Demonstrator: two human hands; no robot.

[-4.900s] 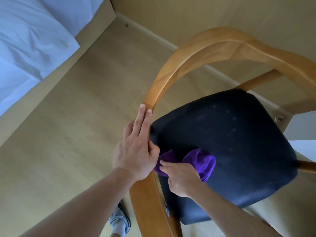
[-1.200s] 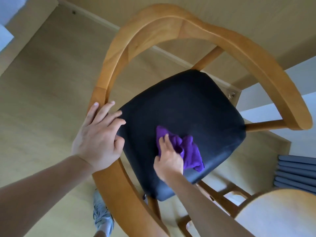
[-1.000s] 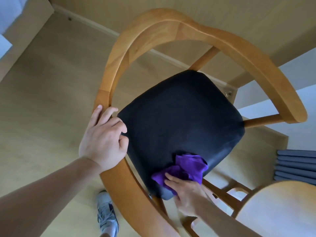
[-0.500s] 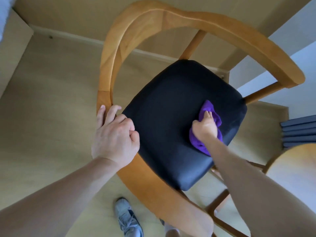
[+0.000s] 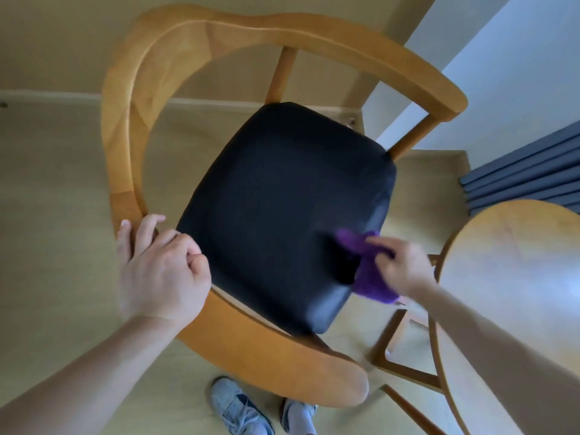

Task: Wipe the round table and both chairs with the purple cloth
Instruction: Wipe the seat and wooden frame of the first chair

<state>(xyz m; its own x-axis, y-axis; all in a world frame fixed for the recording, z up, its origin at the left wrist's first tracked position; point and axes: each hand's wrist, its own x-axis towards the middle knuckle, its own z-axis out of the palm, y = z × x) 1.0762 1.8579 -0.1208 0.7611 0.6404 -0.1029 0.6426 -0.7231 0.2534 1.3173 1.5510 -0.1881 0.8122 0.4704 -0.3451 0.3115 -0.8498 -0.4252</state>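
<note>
Head view: I see one wooden armchair [image 5: 175, 51], one round table [image 5: 514, 277] and two shoes [image 5: 241, 409]. My right hand [image 5: 405, 265] pinches the purple cloth [image 5: 367, 274] at the black seat's [image 5: 282, 208] edge; my left hand [image 5: 160, 265] curls over the armrest opposite.

Pale wood floor [image 5: 56, 183], grey curtain [image 5: 521, 171]

Chair [image 5: 282, 215] left of round table [image 5: 514, 277]
</note>
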